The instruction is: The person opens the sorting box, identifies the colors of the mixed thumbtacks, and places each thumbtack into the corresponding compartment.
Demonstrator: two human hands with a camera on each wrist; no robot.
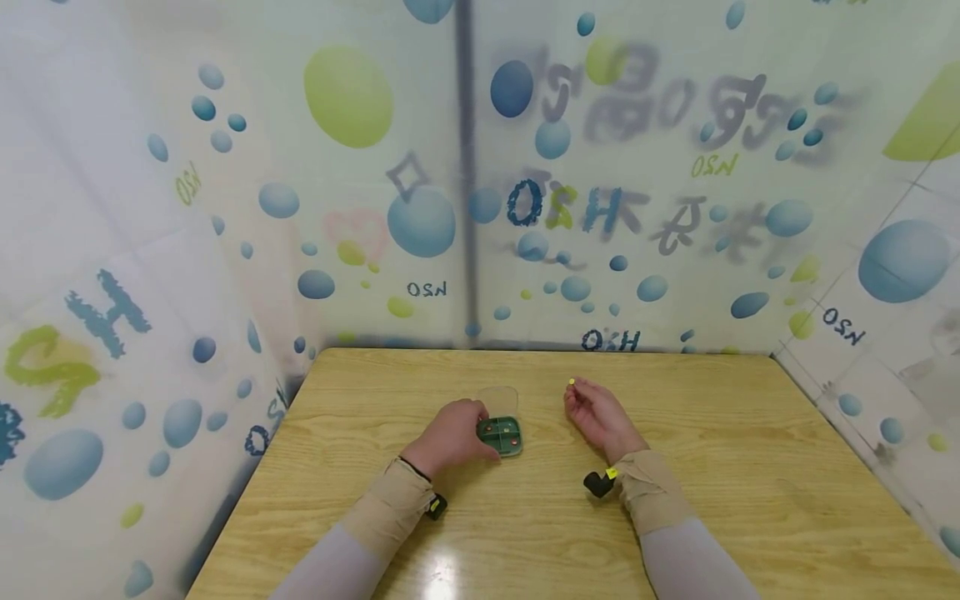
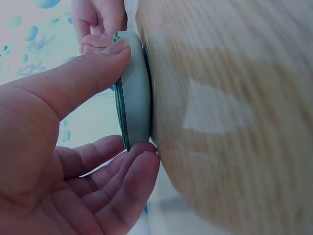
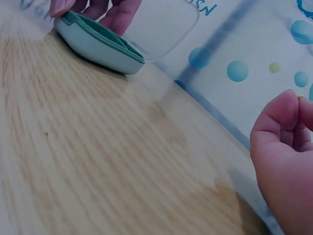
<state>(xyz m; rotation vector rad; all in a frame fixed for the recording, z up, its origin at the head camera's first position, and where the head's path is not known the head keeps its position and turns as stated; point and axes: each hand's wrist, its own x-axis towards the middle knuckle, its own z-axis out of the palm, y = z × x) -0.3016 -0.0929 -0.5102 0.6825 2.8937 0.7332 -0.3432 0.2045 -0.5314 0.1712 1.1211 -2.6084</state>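
A small green pill box [image 1: 492,444] rests on the table with its clear lid [image 1: 498,399] swung back. Several tiny reddish and pale pills lie in its compartments. My left hand [image 1: 448,437] holds the box from its left side, thumb at the near edge and fingers at the far edge; the left wrist view shows the thumb [image 2: 120,47] against the pale green case [image 2: 135,93]. To the right of the box and apart from it, my right hand [image 1: 600,417] pinches a tiny yellow pill [image 1: 572,381] between thumb and fingertip, raised off the table.
The wooden table [image 1: 720,467] runs back to a hanging sheet [image 1: 645,250] printed with blue and green dots. A similar printed sheet [image 1: 135,275] closes the left side. Both wrists carry taped-on black cameras, such as the right wrist camera [image 1: 598,484].
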